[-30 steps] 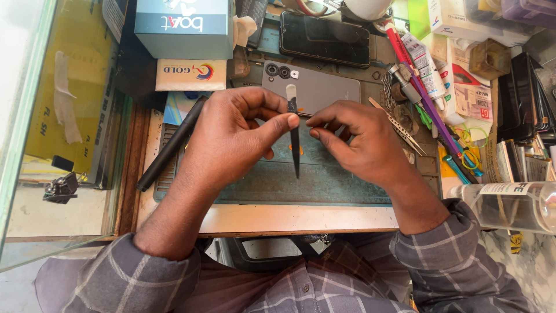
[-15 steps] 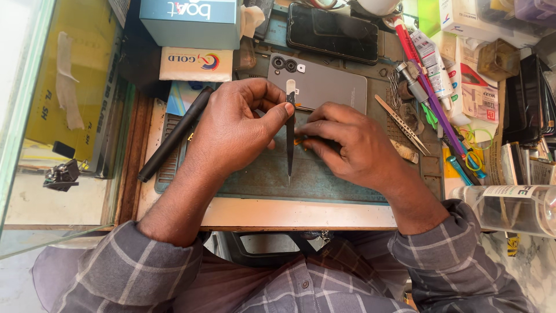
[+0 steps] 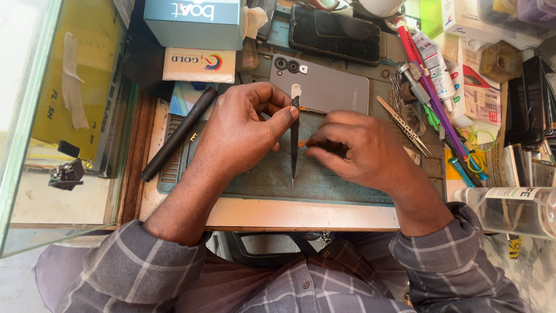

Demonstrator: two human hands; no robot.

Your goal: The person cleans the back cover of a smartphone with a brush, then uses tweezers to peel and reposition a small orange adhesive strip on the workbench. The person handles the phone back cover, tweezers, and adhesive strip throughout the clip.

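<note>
My left hand (image 3: 243, 130) pinches black tweezers (image 3: 295, 139) between thumb and forefinger, their tip pointing toward me over the blue-green work mat (image 3: 272, 177). My right hand (image 3: 362, 153) is curled just right of the tweezers, fingertips closed on a small part with an orange bit (image 3: 302, 143); the part is mostly hidden. A grey phone (image 3: 330, 87) lies back side up right behind both hands, its camera lenses at the left end.
A black phone (image 3: 336, 35) lies farther back. A black pen-like rod (image 3: 178, 134) rests at the mat's left. Silver tweezers (image 3: 403, 126), tubes, tools and rubber bands crowd the right. Boxes (image 3: 194, 23) stand back left, a glass case (image 3: 52, 116) left, a clear bottle (image 3: 509, 210) right.
My hands have drawn slightly apart. The tweezers stay upright in my left hand while my right hand's fingertips shifted to the right of them.
</note>
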